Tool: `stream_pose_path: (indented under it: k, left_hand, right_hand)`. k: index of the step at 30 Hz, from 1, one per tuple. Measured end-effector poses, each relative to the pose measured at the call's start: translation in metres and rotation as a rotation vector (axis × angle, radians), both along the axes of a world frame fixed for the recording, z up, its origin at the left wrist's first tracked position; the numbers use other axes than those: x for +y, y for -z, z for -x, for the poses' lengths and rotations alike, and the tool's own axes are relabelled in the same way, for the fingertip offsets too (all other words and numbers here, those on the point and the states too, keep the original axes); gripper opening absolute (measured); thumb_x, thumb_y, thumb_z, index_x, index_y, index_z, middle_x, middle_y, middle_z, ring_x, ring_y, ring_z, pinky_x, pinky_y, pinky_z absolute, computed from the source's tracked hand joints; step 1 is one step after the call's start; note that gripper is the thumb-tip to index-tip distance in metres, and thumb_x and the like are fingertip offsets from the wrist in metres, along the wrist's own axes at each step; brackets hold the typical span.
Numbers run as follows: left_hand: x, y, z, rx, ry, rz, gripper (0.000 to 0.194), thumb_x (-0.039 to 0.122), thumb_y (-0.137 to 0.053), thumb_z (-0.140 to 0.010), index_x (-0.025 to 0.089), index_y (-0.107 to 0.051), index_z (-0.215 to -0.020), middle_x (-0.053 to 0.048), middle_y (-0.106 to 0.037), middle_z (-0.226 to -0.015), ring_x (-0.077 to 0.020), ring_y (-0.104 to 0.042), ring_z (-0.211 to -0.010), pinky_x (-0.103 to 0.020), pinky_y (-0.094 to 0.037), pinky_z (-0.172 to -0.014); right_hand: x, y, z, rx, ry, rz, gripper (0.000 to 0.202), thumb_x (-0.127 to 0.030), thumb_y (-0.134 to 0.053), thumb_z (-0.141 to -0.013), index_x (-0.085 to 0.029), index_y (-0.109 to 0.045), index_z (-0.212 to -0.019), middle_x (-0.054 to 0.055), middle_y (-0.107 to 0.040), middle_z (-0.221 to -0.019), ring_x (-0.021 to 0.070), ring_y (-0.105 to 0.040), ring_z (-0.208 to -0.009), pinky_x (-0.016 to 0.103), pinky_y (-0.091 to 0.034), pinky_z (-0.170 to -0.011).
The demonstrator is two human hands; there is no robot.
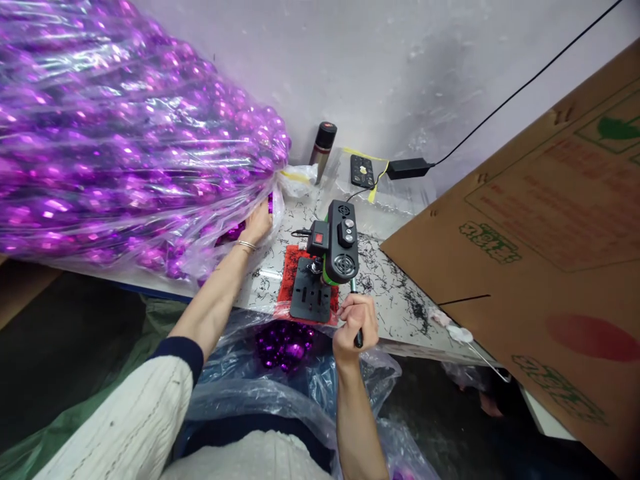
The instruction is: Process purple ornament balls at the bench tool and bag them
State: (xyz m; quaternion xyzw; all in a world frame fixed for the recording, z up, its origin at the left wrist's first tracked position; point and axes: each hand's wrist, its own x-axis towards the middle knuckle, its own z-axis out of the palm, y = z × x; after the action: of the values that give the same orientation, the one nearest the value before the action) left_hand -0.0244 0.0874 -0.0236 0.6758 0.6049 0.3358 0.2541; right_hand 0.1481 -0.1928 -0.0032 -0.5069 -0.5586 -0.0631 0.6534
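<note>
My left hand (259, 221) reaches into the mouth of a large clear plastic bag (295, 179) packed with shiny purple Christmas baubles (150, 133). Its fingertips are partly hidden by plastic and baubles, so their grip is unclear. My right hand (357, 325) is closed around the black-ended lever handle (359, 339) of a small black and green machine (343, 233). The machine has a flat black slotted plate (310, 293) and stands on a red mat (286, 283). Below the table edge, more purple baubles (285, 348) lie in an open clear bag (225, 393) at my lap.
Black scraps (415, 303) litter the white table (270, 273). Behind the machine are a dark flask (324, 147), a black phone-like object (361, 171) and a power adapter (410, 168) with its cable. A big cardboard box (530, 267) leans in from the right.
</note>
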Motion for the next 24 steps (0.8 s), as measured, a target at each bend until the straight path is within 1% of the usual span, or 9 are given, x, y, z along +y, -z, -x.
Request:
stream_pose_path:
  k: [2,4,8,12,15,17,19,21,24]
  left_hand:
    - [0.005,0.001,-0.001,0.002,0.01,0.025,0.066,0.006,-0.071,-0.082,0.01,-0.061,-0.147,-0.025,-0.056,-0.164,-0.0459,-0.045,-0.158,-0.067,-0.026,-0.135]
    - [0.001,0.002,0.001,-0.06,-0.002,0.05,0.065,0.009,-0.075,-0.082,0.008,-0.061,-0.145,-0.028,-0.057,-0.161,-0.0484,-0.048,-0.154,-0.07,-0.027,-0.133]
    - [-0.02,-0.001,0.015,-0.253,-0.041,0.034,0.064,0.024,-0.077,-0.091,0.01,-0.057,-0.15,-0.025,-0.066,-0.148,-0.0423,-0.064,-0.139,-0.063,-0.047,-0.124]
    - [-0.067,0.0,0.03,-0.597,-0.07,0.025,0.065,0.049,-0.074,-0.099,0.018,-0.053,-0.153,-0.019,-0.07,-0.141,-0.0295,-0.076,-0.117,-0.048,-0.063,-0.105]
    - [-0.115,0.01,0.029,-0.848,0.019,0.088,0.06,0.063,-0.067,-0.101,0.021,-0.059,-0.144,-0.017,-0.074,-0.132,-0.0244,-0.078,-0.102,-0.04,-0.067,-0.091]
    - [-0.144,0.02,0.021,-0.864,0.098,0.154,0.061,0.067,-0.065,-0.1,0.023,-0.062,-0.141,-0.016,-0.075,-0.132,-0.0255,-0.078,-0.105,-0.039,-0.067,-0.09]
    - [-0.166,0.031,0.011,-0.807,0.16,0.203,0.066,0.068,-0.069,-0.096,0.023,-0.062,-0.145,-0.015,-0.074,-0.138,-0.0286,-0.077,-0.118,-0.042,-0.066,-0.099]
    - [-0.181,0.04,0.0,-0.734,0.21,0.245,0.07,0.064,-0.073,-0.093,0.024,-0.061,-0.149,-0.014,-0.072,-0.146,-0.0313,-0.072,-0.131,-0.044,-0.062,-0.109]
    - [-0.193,0.049,-0.01,-0.637,0.278,0.312,0.066,0.059,-0.067,-0.097,0.024,-0.061,-0.152,-0.012,-0.071,-0.149,-0.0318,-0.07,-0.137,-0.046,-0.058,-0.117]
  right_hand:
    - [0.001,0.001,0.001,0.016,-0.007,-0.013,0.041,-0.021,-0.044,-0.111,-0.024,-0.051,-0.072,-0.002,-0.056,-0.071,0.0137,-0.06,-0.069,0.029,-0.047,-0.063]
    - [0.001,0.002,0.001,0.031,-0.009,-0.02,0.04,-0.02,-0.044,-0.111,-0.024,-0.052,-0.072,-0.002,-0.055,-0.07,0.0146,-0.06,-0.07,0.029,-0.046,-0.063]
    - [0.001,0.003,0.002,0.03,-0.004,-0.024,0.04,-0.021,-0.045,-0.11,-0.024,-0.053,-0.071,-0.002,-0.056,-0.07,0.0148,-0.06,-0.068,0.03,-0.046,-0.061]
    - [0.001,-0.004,0.002,0.053,0.002,0.001,0.04,-0.022,-0.045,-0.11,-0.024,-0.052,-0.07,-0.002,-0.057,-0.069,0.0143,-0.06,-0.067,0.03,-0.046,-0.062]
    - [0.002,-0.014,0.003,0.097,0.005,0.02,0.041,-0.023,-0.046,-0.11,-0.024,-0.051,-0.07,-0.002,-0.056,-0.069,0.0143,-0.059,-0.066,0.031,-0.044,-0.06]
    - [0.004,-0.021,0.003,0.12,0.008,0.013,0.041,-0.024,-0.048,-0.11,-0.024,-0.051,-0.069,-0.002,-0.056,-0.068,0.0141,-0.059,-0.065,0.031,-0.043,-0.059]
    - [0.007,-0.027,0.003,0.12,0.004,-0.006,0.042,-0.023,-0.049,-0.111,-0.024,-0.051,-0.069,-0.003,-0.055,-0.067,0.0136,-0.059,-0.065,0.03,-0.043,-0.059]
    - [0.008,-0.03,0.003,0.104,0.004,-0.021,0.042,-0.023,-0.049,-0.111,-0.024,-0.051,-0.069,-0.003,-0.054,-0.065,0.0135,-0.06,-0.065,0.03,-0.043,-0.06]
    - [0.008,-0.031,0.002,0.079,0.018,-0.008,0.042,-0.024,-0.048,-0.112,-0.024,-0.051,-0.07,-0.003,-0.055,-0.065,0.0132,-0.059,-0.063,0.031,-0.042,-0.06]
